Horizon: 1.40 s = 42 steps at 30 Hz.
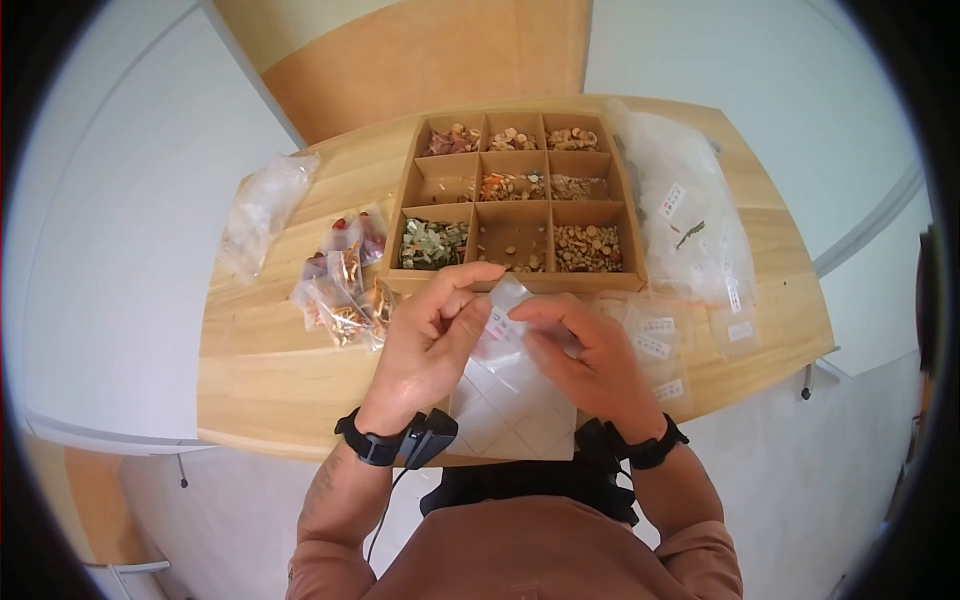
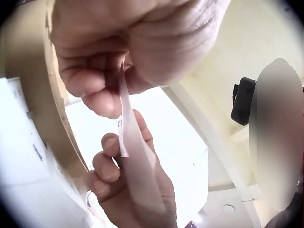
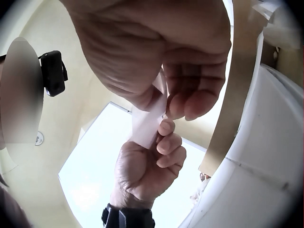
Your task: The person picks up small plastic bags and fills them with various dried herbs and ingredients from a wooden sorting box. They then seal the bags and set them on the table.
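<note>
A small clear plastic bag (image 1: pixel 503 345) with a printed label hangs between the two hands, in front of the compartment box. My left hand (image 1: pixel 425 345) pinches its upper left edge between thumb and fingers. On the other side my right hand (image 1: pixel 590 355) pinches the upper right edge. The left wrist view shows the bag (image 2: pixel 137 166) edge-on, with the left hand (image 2: pixel 137 42) at its top. From the right wrist, the right hand (image 3: pixel 156 52) grips the bag (image 3: pixel 146 126), and the left hand's fingers are on its far side. Whether the bag's mouth is parted cannot be told.
Behind the hands stands a cardboard box (image 1: pixel 515 278) with dried ingredients in its compartments. Filled bags (image 1: pixel 345 285) lie to its left, beside a crumpled plastic bag (image 1: pixel 268 205). Labelled empty bags (image 1: pixel 655 340) and a large plastic bag (image 1: pixel 690 190) lie right. A white sheet (image 1: pixel 510 425) is below.
</note>
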Tool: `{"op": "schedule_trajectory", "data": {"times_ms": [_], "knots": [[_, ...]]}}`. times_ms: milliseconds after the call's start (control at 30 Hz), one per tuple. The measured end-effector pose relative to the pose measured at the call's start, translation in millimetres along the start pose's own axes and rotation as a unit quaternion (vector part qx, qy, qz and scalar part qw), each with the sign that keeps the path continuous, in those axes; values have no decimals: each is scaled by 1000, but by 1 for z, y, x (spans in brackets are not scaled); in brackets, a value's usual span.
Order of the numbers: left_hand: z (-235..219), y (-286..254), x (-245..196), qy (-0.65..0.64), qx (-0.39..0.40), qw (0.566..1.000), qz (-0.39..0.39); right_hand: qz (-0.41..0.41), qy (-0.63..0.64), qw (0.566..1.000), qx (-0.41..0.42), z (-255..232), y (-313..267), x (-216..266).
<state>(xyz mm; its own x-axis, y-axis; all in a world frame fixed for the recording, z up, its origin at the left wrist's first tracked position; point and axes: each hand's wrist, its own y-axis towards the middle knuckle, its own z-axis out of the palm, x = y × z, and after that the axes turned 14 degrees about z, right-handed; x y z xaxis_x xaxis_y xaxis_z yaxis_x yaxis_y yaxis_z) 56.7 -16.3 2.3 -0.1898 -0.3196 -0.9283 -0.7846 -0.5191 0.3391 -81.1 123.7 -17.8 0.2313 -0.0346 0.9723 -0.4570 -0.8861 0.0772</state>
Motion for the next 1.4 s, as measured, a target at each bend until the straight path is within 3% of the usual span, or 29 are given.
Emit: {"op": "schedule_trajectory", "data": {"times_ms": [67,267,367,500,600,667,800,900,1167,1367,1400], "knots": [[2,-1,-7,8,-1,1000,-7,52,-5,999,12,-2,0,5],[1,-3,-2,-24,-25,999,-21,13,-22,1000,-4,0,1,-2],[-1,-4,3,-62,-10,998,9,71,-32,997,-20,2,0,-1],[0,-3,4,-150,-5,988,23,71,4,995,-75,5,0,-6],[0,-3,12,-98,11,994,52,88,-34,991,-91,1,-1,-5],[-1,-3,2,47,53,990,124,126,-48,986,-96,-2,-1,-8],[4,-1,-1,289,137,910,263,166,94,979,-77,2,2,-5],[9,1,1,338,169,875,301,187,87,977,-47,2,4,0],[8,8,8,321,148,887,298,174,4,985,-3,6,5,10],[1,13,9,336,156,875,310,221,-52,971,80,2,10,24],[0,14,10,337,156,875,312,196,-44,977,75,2,9,22]]}}
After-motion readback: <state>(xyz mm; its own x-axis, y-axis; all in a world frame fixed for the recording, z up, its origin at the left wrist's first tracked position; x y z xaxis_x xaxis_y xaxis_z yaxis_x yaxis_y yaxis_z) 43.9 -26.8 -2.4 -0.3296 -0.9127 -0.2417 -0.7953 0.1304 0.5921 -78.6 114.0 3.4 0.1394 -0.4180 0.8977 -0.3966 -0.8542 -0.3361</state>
